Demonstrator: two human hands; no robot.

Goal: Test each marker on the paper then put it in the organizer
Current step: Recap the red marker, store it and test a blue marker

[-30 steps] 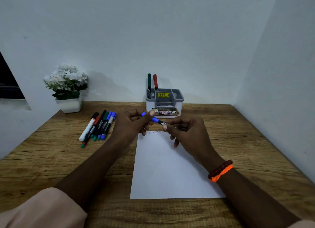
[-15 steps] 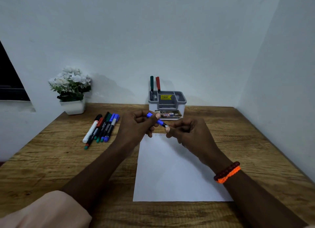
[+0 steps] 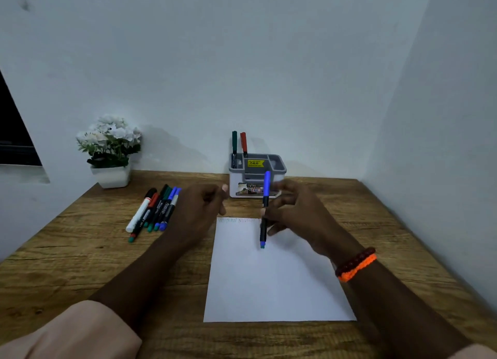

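My right hand (image 3: 293, 213) holds a capped blue marker (image 3: 265, 211) upright over the top of the white paper (image 3: 269, 283), cap end up and in front of the grey organizer (image 3: 277, 168). My left hand (image 3: 199, 211) hovers just left of the paper's top corner, fingers loosely curled and apart, holding nothing. Faint scribbles (image 3: 236, 220) run along the paper's top edge. A green marker (image 3: 234, 142) and a red marker (image 3: 243, 142) stand in the organizer's back left compartment. Several more markers (image 3: 154, 211) lie side by side on the table to the left.
A white pot of white flowers (image 3: 111, 154) stands at the back left against the wall. The wooden table (image 3: 80, 264) sits in a corner, with walls close behind and on the right. A dark window edge (image 3: 13, 138) shows at far left.
Both hands held the blue marker level before. My left hand has let go and drawn left, and my right hand has turned the marker upright.
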